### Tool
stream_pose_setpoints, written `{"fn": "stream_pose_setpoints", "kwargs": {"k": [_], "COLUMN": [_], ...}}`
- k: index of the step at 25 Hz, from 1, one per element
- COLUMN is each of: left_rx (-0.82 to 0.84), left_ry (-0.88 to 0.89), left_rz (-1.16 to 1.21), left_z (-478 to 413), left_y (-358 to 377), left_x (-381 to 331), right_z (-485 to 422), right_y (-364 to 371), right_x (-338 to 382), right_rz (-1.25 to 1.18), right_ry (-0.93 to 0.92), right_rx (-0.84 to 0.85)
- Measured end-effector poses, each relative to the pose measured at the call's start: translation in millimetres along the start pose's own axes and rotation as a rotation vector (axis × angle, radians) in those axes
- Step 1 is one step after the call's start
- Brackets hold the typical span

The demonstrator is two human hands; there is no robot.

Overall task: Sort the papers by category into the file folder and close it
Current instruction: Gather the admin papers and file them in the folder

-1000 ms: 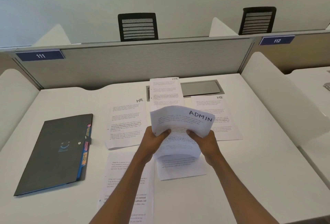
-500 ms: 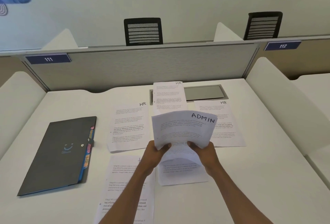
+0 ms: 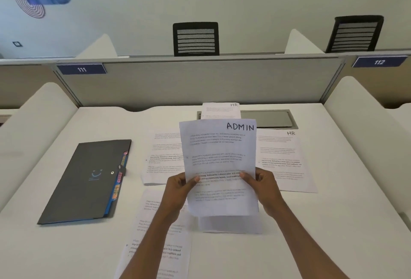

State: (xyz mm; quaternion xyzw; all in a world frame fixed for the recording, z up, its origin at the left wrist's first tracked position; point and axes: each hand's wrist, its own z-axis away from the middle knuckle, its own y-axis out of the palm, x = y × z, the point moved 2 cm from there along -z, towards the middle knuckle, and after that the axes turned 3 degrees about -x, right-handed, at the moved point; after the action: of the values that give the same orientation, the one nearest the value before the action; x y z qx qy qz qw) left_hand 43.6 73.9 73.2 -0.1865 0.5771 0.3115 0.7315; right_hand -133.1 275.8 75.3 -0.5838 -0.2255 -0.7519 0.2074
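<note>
white desk (image 3: 333, 223) in a numbered cubicle: a grey partition (image 3: 200, 82) closes the far edge, with plates reading 111 (image 3: 81, 69) and 112 (image 3: 379, 62). two black mesh chairs (image 3: 195, 39) stand beyond it before a pale wall with lettering. a metal hatch (image 3: 269, 118) is set into the desk near the partition.

you hold the sheet marked admin (image 3: 218, 156) upright above the middle of the desk. your left hand (image 3: 178, 187) grips its left edge and your right hand (image 3: 264, 186) its right edge, both thumbs on the printed face, fingers curled behind.

sheets marked hr lie flat behind it: one partly on the hatch (image 3: 221, 110) and one to the right (image 3: 282, 158). more printed sheets lie to the left (image 3: 164, 158) and under your left forearm (image 3: 160, 241).

the dark grey folder (image 3: 86, 180) lies closed well left of your left hand, coloured tabs (image 3: 120, 174) along its right edge.
</note>
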Motion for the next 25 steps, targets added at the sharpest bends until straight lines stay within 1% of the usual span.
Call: {"fn": "stream_pose_setpoints", "kwargs": {"k": [3,6,7,9,11,12,14,17,19,25], "left_rx": [-0.163,-0.401,-0.488,-0.649,-0.743,-0.755,-0.727,-0.676,-0.598,-0.466], "left_ry": [-0.007,0.047,0.066,0.099,0.088,0.068,0.002,-0.199,-0.318,-0.426], "left_rz": [0.021,-0.04,-0.109,-0.336,-0.582,-0.715,-0.947,-1.16,-1.241,-1.299], "left_z": [9,18,19,19,11,3,-14,-36,-47,-67], "left_y": [-20,-59,-78,-121,-168,-189,-225,-260,-273,-290], "left_x": [4,10,14,27,36,40,47,52,53,53], "right_z": [-3,-2,-1,4,9,12,19,29,35,45], "right_y": [6,16,21,32,48,56,75,111,134,184], "right_x": [-9,-19,-22,-28,-34,-37,-41,-47,-52,-61], "right_rz": [-0.037,-0.043,-0.041,-0.028,-0.016,-0.013,-0.007,0.001,0.008,-0.007], "right_ry": [0.043,0.062,0.072,0.095,0.102,0.106,0.113,0.135,0.15,0.187], "right_rx": [-0.005,-0.004,-0.01,-0.035,-0.062,-0.078,-0.098,-0.108,-0.106,-0.151]}}
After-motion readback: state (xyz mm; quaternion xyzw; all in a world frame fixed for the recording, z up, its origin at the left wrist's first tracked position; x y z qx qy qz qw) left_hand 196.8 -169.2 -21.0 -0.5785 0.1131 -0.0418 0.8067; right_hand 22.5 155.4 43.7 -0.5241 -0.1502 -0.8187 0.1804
